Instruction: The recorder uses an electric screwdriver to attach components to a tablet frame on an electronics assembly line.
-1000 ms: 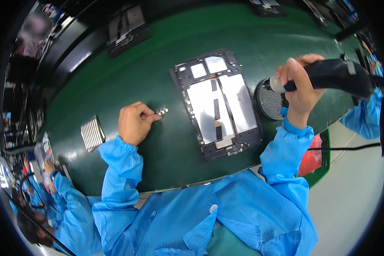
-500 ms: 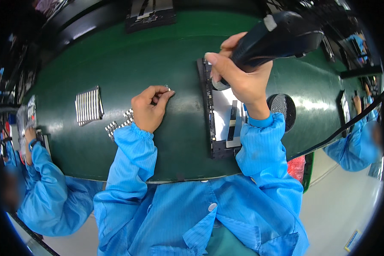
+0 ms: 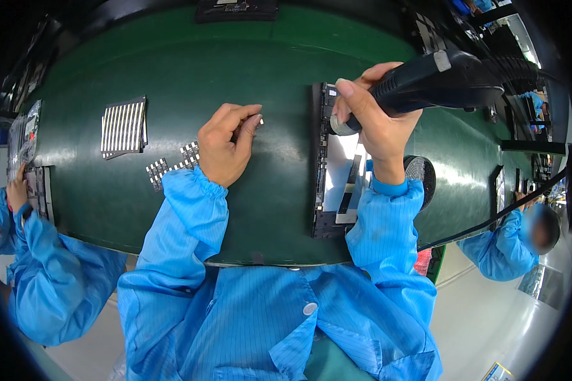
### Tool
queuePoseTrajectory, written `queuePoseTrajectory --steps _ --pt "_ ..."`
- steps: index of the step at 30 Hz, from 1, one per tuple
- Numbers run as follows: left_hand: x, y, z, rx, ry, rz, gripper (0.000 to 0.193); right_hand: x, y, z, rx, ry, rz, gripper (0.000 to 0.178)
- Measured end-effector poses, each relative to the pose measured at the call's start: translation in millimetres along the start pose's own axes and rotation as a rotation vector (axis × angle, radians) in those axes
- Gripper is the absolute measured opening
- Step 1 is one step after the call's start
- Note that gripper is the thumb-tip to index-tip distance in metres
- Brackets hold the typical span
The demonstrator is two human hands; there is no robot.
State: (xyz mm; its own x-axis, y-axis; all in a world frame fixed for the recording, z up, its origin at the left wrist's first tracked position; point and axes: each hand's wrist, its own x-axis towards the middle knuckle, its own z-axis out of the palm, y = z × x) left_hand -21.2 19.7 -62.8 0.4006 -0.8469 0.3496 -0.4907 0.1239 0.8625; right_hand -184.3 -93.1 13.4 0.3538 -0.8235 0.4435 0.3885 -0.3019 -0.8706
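Observation:
My right hand (image 3: 378,120) grips a black corded hand tool (image 3: 435,86) whose pale round tip (image 3: 343,125) is at the upper part of a flat, dark-framed device (image 3: 321,184). This device has a shiny white panel, a dark strip across it and small parts along its left border. To the left, above the green tabletop, my left hand (image 3: 225,143) is closed in a pinch. A tiny silver-white piece (image 3: 261,120) shows at its fingertips; its exact kind cannot be made out. Beside the left wrist lie sheets of small black-and-white pieces (image 3: 157,173).
A stack of black-and-white striped sheets (image 3: 124,127) lies left on the green table (image 3: 267,203). A round black dish (image 3: 419,181) stands right of my right wrist. Another dark device (image 3: 235,9) is at the far edge. A black cable (image 3: 483,223) crosses the right side. People in blue sleeves work on both sides.
The whole view has shifted slightly, so the table things appear displaced. Both hands keep their grips, and the tool tip stays at the device's upper part.

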Motion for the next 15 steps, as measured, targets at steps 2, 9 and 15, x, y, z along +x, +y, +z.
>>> queuePoseTrajectory --steps 2,9,15 --pt "-2 1 0 -0.046 0.013 -0.013 0.015 -3 -1 2 -0.017 0.004 0.019 0.023" --pt "-1 -5 -5 -0.191 0.026 -0.139 0.015 -6 1 15 -0.19 -0.1 -0.048 0.029" --pt "7 -4 -3 -0.022 -0.032 0.22 0.023 -10 -9 14 -0.11 0.088 0.176 0.025"
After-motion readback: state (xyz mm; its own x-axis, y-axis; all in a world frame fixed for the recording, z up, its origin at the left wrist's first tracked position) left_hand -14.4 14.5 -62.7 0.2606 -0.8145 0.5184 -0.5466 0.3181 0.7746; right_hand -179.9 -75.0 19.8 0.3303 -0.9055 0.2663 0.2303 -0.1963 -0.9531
